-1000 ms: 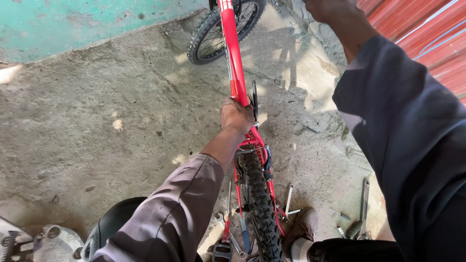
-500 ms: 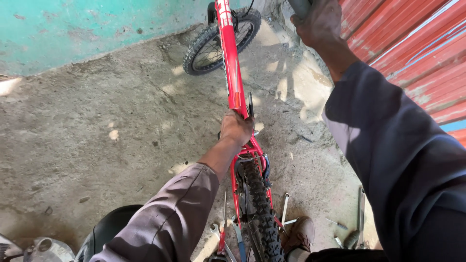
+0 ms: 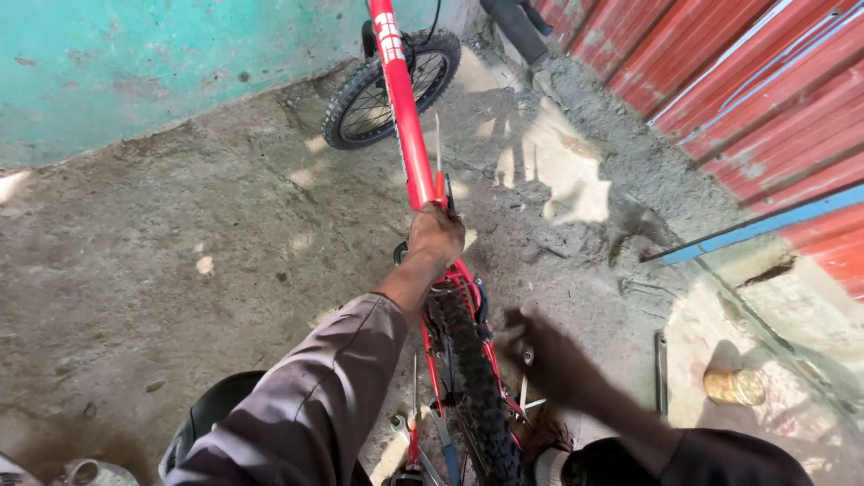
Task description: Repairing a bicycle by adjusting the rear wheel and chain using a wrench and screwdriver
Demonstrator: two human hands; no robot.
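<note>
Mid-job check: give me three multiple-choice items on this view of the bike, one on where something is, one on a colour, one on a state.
1. Where does the left hand grip?
A. the front tyre
B. the red frame tube
C. the handlebar grip

2. What colour is the wall behind the front wheel?
A. turquoise
B. yellow
C. white

3. What is the state of the right hand?
A. clamped on the frame
B. flat on the ground
C. blurred in motion beside the rear tyre

Answers:
1 B, the fingers wrap the red tube.
2 A, the painted wall is turquoise.
3 C, the hand is smeared and grips nothing clearly.
</note>
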